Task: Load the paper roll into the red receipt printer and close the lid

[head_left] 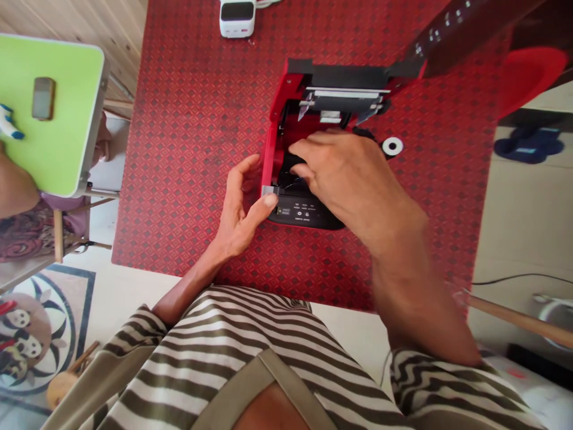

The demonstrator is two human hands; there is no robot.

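Observation:
A red and black printer [308,207], which looks like a label printer, stands on the table with its lid [447,36] swung up and back to the right. My left hand [242,212] holds its front left corner, thumb on top and fingers curled along the left side. Inside the printer's open bay is my right hand [353,173], its fingers curled and pinched together low down. Whatever they hold, if anything, is hidden by the hand. Just right of the printer is a white ring-shaped roll end [393,146] with a dark centre.
Red patterned cloth covers the table [201,119]. A white charger-like box [237,19] with a cable sits at the back. On the left, a green table [67,143] bears a phone [43,98] and a white-blue object [9,122], beside another person's arm [15,185].

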